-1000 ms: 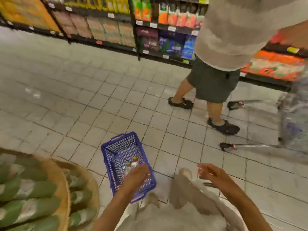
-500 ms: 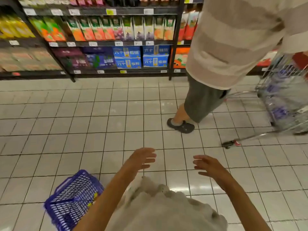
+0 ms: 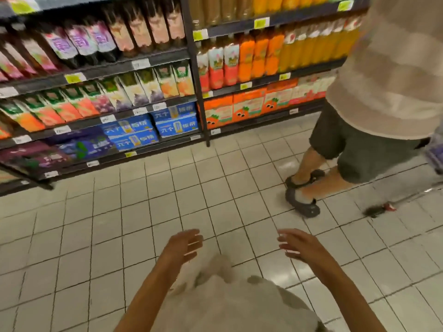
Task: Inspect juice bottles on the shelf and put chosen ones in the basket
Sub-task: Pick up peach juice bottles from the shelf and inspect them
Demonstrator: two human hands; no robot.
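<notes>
My left hand (image 3: 184, 245) and my right hand (image 3: 297, 245) hover side by side over the tiled floor, fingers spread, holding nothing. Ahead stands the drinks shelf (image 3: 189, 53). Orange juice bottles (image 3: 260, 56) and red-labelled bottles (image 3: 215, 65) fill its right bay, with yellow juice bottles (image 3: 309, 47) beside them. Dark bottles with purple and pink labels (image 3: 100, 41) line the upper left bay, above juice cartons (image 3: 134, 89). The basket is out of view.
A person in a striped top and dark shorts (image 3: 359, 149) walks at the right, close to the shelf, with a trolley wheel (image 3: 378, 209) on the floor behind. Blue boxes (image 3: 153, 130) and orange carrot-print boxes (image 3: 239, 109) sit on the low shelves. Pale floor tiles (image 3: 119, 224) stretch ahead.
My view has risen from the floor to the shelf, and the blue basket has dropped out of sight at lower left. My left hand let go of the bottle in the basket. The other person stepped right.
</notes>
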